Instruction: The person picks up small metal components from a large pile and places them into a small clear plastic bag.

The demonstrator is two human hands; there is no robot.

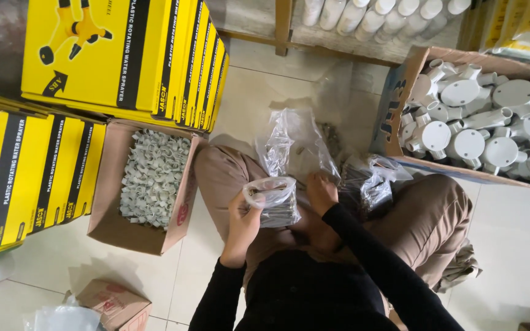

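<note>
Small clear plastic bag [272,202] with dark metal pieces inside is held up in the left hand [242,217], over the lap of the seated person; the fingers are closed around its lower part, and the mouth of the bag stands open at the top. The right hand [321,191] is just beside it, lower toward the lap, with the fingers curled down among more clear bags — I cannot tell if they pinch something or only rest there. A bigger, crumpled transparent bag [292,144] stands up in front of both hands, between the knees, and another bag with dark contents [369,184] lies on the right thigh. On the floor at the person's left side an open cardboard box [154,184] is full of small pale plastic clips, and yellow flat boxes [118,55] are stacked beside and behind it. At the right side a second carton [400,104] holds round white junction boxes [492,116] — well apart from the hands. White pipes [381,15] lie on a wooden shelf further behind.
</note>
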